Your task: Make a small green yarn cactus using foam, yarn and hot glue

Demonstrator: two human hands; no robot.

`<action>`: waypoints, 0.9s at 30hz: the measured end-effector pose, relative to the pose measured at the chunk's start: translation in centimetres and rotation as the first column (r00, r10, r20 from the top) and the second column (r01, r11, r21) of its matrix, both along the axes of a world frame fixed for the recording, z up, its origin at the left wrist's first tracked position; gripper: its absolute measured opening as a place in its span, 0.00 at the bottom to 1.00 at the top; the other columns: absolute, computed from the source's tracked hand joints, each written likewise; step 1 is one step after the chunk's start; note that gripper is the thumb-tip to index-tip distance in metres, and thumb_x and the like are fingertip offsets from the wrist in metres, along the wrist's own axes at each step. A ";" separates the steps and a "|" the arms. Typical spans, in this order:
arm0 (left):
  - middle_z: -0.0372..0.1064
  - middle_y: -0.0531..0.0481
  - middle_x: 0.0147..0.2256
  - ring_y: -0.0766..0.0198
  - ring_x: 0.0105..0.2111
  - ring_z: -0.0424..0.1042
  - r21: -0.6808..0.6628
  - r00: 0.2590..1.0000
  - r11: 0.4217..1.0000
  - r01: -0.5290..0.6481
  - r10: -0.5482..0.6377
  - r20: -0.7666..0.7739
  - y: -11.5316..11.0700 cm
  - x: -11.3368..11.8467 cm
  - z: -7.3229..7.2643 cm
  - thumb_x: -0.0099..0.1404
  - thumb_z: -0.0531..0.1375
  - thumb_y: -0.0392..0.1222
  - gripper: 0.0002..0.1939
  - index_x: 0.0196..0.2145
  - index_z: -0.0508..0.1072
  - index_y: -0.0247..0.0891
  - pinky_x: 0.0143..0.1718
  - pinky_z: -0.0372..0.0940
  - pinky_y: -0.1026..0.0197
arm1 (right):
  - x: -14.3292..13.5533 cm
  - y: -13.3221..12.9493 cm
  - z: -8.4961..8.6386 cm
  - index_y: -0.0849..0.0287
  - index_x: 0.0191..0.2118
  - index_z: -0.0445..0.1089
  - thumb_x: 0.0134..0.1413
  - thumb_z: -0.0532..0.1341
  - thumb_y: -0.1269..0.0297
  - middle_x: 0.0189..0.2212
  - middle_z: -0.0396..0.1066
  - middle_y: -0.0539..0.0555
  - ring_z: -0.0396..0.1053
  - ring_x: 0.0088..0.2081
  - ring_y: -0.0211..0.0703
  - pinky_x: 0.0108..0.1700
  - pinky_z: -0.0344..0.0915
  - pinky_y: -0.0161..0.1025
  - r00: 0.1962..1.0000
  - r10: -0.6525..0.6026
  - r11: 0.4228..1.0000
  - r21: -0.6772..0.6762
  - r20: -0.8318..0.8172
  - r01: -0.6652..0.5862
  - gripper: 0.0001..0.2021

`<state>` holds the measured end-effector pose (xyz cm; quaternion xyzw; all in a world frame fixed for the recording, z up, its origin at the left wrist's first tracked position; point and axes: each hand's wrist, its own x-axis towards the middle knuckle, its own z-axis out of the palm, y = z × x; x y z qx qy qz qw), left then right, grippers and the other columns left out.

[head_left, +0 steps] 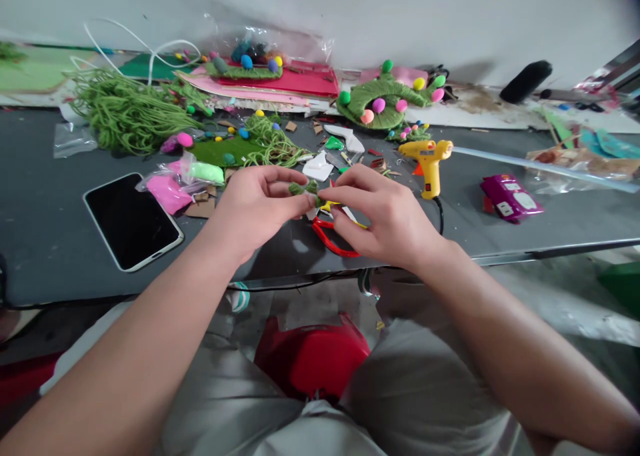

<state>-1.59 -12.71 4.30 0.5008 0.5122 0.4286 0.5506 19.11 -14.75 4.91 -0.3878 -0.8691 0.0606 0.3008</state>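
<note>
A small green yarn piece [303, 188] is pinched between my two hands above the table's front edge. My left hand [265, 203] grips its left side with thumb and fingers closed. On its right side, the fingertips of my right hand [377, 206] close against the yarn. Below my hands lie scissors [333, 244] with red and yellow handles, partly covered by my right hand. Just beyond are white scraps [317, 167] and bits of cardboard. A yellow glue gun [427, 163] with a long clear glue stick lies right of my right hand.
A phone [133, 219] and a bagged pink lump [169, 193] lie on the left. Behind are loose green yarn [127, 113] and a yarn-wrapped shape [383, 99] with colored pom-poms. A purple packet [511, 198] sits at right. A red stool [313, 359] is below.
</note>
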 end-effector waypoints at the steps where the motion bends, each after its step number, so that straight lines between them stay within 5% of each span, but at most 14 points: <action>1: 0.77 0.52 0.26 0.64 0.27 0.77 -0.003 1.000 1.000 -0.005 0.005 0.004 0.0 0.0 0.1 0.51 0.75 0.34 0.15 0.37 0.79 0.37 0.32 0.70 0.62 | 0.0 0.0 0.0 0.60 0.45 0.79 0.62 0.57 0.70 0.42 0.75 0.59 0.73 0.39 0.45 0.43 0.70 0.42 1.000 -0.005 1.000 0.004 0.004 0.005 0.13; 27: 0.78 0.52 0.26 0.64 0.27 0.78 -0.017 0.999 0.999 -0.043 0.043 0.015 0.0 0.2 0.4 0.50 0.74 0.33 0.14 0.35 0.79 0.36 0.32 0.71 0.63 | 0.1 0.0 -0.2 0.60 0.53 0.78 0.60 0.60 0.71 0.42 0.74 0.57 0.72 0.38 0.42 0.41 0.68 0.40 0.990 -0.017 0.996 -0.093 -0.143 0.003 0.17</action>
